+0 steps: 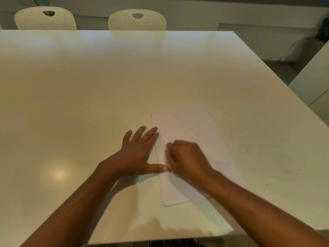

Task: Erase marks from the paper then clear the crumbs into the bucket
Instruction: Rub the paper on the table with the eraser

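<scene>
No brand, label or legible writing shows anywhere; the white rectangular sheet of paper (188, 157) carries only faint marks too pale to read, and a few tiny dark specks lie on it and on the desk around it. The paper lies flat on the broad cream-coloured desk (89, 95), close to the desk's near edge and right of its middle. The left hand (137, 154) rests palm down on the desk at the paper's left edge, its fingers (142, 134) straight and spread, the two nearest the paper reaching onto the sheet's left margin and the thumb stretched sideways with its tip on the paper. The right hand (187, 157) sits on top of the paper just beside that thumb, blurred, its fingers curled inward into a loose fist; whether they pinch anything cannot be told, since whatever lies beneath is hidden. Beyond the desk's far edge stand two cream perforated plastic chairs (137, 19).
</scene>
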The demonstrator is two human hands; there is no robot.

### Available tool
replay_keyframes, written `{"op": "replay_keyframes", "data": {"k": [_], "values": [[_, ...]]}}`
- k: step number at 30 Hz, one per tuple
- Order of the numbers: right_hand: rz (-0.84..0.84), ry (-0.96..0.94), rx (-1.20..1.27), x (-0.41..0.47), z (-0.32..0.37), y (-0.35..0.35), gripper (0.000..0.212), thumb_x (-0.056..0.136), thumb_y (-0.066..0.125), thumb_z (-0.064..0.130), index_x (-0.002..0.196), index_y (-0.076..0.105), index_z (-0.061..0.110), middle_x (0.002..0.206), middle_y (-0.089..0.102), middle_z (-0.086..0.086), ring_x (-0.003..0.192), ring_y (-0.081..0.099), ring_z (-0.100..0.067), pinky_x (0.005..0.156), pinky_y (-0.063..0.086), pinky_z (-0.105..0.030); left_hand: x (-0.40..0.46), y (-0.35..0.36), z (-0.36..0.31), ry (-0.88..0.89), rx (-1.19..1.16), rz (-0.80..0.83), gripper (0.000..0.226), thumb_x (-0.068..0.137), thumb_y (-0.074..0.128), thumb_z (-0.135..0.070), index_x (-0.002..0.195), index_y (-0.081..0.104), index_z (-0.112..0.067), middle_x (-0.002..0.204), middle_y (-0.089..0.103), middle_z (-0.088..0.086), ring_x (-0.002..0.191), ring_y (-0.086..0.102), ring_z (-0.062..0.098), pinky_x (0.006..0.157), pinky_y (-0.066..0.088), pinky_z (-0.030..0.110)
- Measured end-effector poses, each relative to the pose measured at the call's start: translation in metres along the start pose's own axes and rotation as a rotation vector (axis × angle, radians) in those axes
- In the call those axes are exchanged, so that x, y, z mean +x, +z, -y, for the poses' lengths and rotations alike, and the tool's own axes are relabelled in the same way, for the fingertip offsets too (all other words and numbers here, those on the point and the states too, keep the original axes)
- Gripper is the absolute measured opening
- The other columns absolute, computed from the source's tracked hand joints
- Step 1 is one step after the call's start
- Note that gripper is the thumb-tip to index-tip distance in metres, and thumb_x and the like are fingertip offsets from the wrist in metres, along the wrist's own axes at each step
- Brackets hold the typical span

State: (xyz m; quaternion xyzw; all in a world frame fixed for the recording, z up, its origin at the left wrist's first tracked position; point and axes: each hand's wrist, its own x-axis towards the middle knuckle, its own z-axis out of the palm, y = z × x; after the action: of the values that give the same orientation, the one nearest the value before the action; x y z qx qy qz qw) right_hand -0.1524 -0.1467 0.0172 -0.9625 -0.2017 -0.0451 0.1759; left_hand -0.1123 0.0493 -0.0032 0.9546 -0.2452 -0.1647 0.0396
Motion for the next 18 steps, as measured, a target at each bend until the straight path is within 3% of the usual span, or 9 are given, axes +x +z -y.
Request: {"op": "replay_keyframes", "data": {"k": [2,6,8,11,14,16,18], "values": [[0.051,-0.031,0.015,-0.006,0.003,0.000,0.024,0.092,0.050,0.024,0.074,0.064,0.015,0.065,0.054,0.002,0.057,0.052,-0.018,0.054,0.045,-0.032,0.000,0.001,0.001,-0.001,0.005,0.001,0.128,0.059,0.015,-0.102,0.157,-0.014,-0.025,0.160,-0.030,-0.014,0.147,-0.030,0.015,0.120,-0.012,0.053],[-0.107,0.241,-0.115,0.013,-0.043,-0.011,0.023,0.090,0.048,0.021,0.070,0.056,0.015,0.067,0.056,-0.003,0.062,0.054,-0.027,0.055,0.034,-0.031,0.000,0.002,0.001,0.001,-0.002,-0.017,0.124,0.067,0.025,-0.100,0.157,-0.013,-0.025,0.161,-0.029,-0.015,0.147,-0.030,0.015,0.119,-0.014,0.053],[-0.106,0.180,-0.090,0.005,-0.027,-0.009,0.020,0.087,0.051,0.019,0.068,0.054,0.015,0.065,0.057,-0.004,0.059,0.054,-0.028,0.053,0.036,-0.031,0.000,0.002,0.001,0.000,-0.002,-0.014,0.124,0.066,0.023,-0.100,0.157,-0.013,-0.025,0.161,-0.029,-0.015,0.147,-0.030,0.015,0.120,-0.013,0.053],[0.025,0.003,0.001,-0.018,0.007,0.001,0.018,0.085,0.058,0.022,0.068,0.057,0.015,0.061,0.051,0.000,0.053,0.049,-0.023,0.049,0.032,-0.028,0.000,0.002,0.000,-0.005,0.010,-0.008,0.130,0.059,0.015,-0.104,0.157,-0.013,-0.024,0.161,-0.030,-0.014,0.147,-0.030,0.016,0.120,-0.011,0.055],[-0.060,0.161,-0.072,-0.005,-0.028,-0.007,0.022,0.089,0.050,0.024,0.068,0.055,0.017,0.064,0.055,-0.001,0.058,0.053,-0.026,0.053,0.037,-0.031,0.000,0.002,0.000,-0.005,0.007,-0.006,0.124,0.066,0.024,-0.100,0.157,-0.013,-0.025,0.160,-0.030,-0.014,0.147,-0.031,0.015,0.120,-0.012,0.054],[-0.133,0.257,-0.116,-0.001,-0.045,-0.012,0.023,0.088,0.049,0.020,0.066,0.051,0.016,0.063,0.054,-0.001,0.058,0.053,-0.026,0.053,0.032,-0.030,-0.001,0.002,0.000,-0.005,0.003,-0.010,0.122,0.069,0.027,-0.098,0.157,-0.014,-0.025,0.160,-0.030,-0.015,0.147,-0.031,0.015,0.119,-0.013,0.053],[-0.129,0.178,-0.103,-0.007,-0.029,-0.009,0.021,0.086,0.053,0.016,0.065,0.050,0.016,0.062,0.054,-0.002,0.056,0.053,-0.027,0.051,0.033,-0.030,0.000,0.002,0.000,-0.005,0.000,-0.012,0.122,0.068,0.027,-0.098,0.157,-0.013,-0.025,0.160,-0.030,-0.015,0.146,-0.032,0.014,0.120,-0.013,0.053]]}}
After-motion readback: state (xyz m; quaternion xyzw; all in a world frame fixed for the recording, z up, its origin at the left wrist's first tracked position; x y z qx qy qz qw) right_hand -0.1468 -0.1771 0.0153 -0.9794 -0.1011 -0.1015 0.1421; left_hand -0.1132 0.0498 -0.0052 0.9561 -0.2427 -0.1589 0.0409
